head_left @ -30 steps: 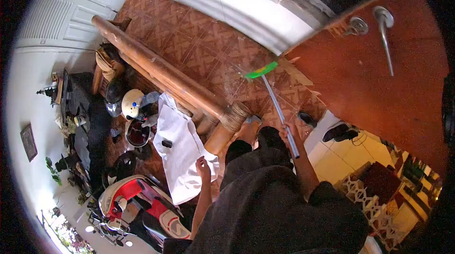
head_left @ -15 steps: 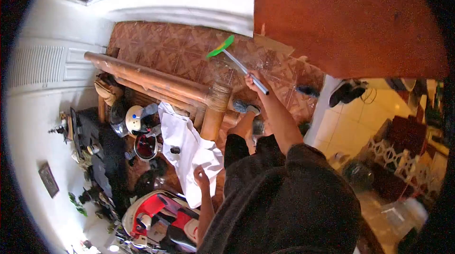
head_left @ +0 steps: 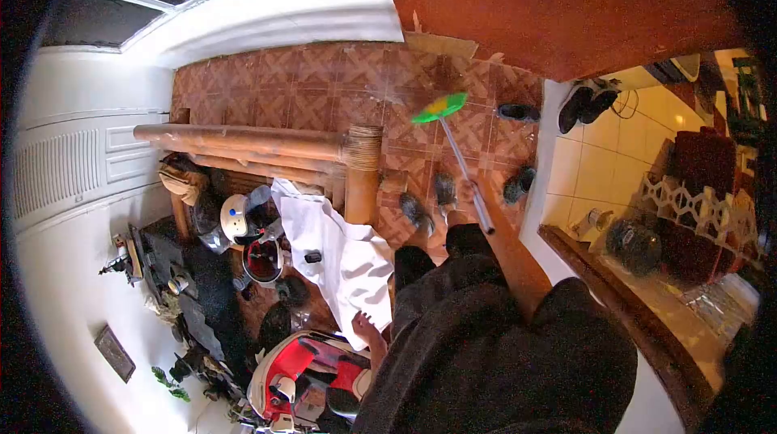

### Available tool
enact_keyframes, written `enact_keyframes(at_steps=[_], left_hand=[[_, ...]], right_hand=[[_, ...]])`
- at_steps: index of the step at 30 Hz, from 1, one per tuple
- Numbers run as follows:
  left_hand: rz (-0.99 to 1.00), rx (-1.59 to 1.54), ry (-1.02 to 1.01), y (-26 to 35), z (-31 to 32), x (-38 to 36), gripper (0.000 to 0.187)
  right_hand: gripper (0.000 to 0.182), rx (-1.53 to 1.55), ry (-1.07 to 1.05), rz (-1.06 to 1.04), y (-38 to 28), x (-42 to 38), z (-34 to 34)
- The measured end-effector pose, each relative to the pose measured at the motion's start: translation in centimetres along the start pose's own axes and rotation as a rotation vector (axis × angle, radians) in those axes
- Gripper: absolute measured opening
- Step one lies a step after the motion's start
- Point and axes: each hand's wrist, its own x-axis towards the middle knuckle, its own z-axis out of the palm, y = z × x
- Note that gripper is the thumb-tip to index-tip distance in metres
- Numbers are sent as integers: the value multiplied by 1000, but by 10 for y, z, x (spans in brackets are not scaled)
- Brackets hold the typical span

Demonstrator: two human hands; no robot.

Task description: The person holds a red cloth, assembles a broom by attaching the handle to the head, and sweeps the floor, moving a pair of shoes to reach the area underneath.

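Observation:
A broom with a green and yellow head [head_left: 441, 108] and a grey handle reaches over the patterned tile floor. My right hand [head_left: 472, 193] is wrapped round the handle, near its lower end in the view. The broom head lies near a dark slipper [head_left: 518, 112]. My left hand [head_left: 365, 325] hangs over the lower edge of a white cloth [head_left: 340, 256], with its fingers curled loosely and apart and nothing visible in them. A small black object [head_left: 312, 257] rests on the cloth.
A bamboo bench [head_left: 243, 142] stands left of the broom. Helmets [head_left: 263, 261] and a red and white motorbike [head_left: 299, 365] are at lower left. Dark shoes [head_left: 575, 108] sit on pale tiles to the right. A brown panel [head_left: 550, 13] spans the top.
The view has shifted. The broom head has swept rightward across the floor towards the dark slipper, with my right hand still round the handle. My left hand remains beside the cloth.

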Motion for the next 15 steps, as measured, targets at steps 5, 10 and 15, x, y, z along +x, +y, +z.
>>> enact_keyframes(at_steps=[5, 10, 15], left_hand=[[169, 21, -88, 72, 30, 82, 28], [260, 6, -166, 170, 50, 86, 31], [345, -31, -233, 227, 62, 91, 33]], right_hand=[[27, -130, 76, -179, 38, -52, 24], [27, -230, -32, -179, 24, 7, 22], [23, -28, -163, 403, 5, 146, 40]])
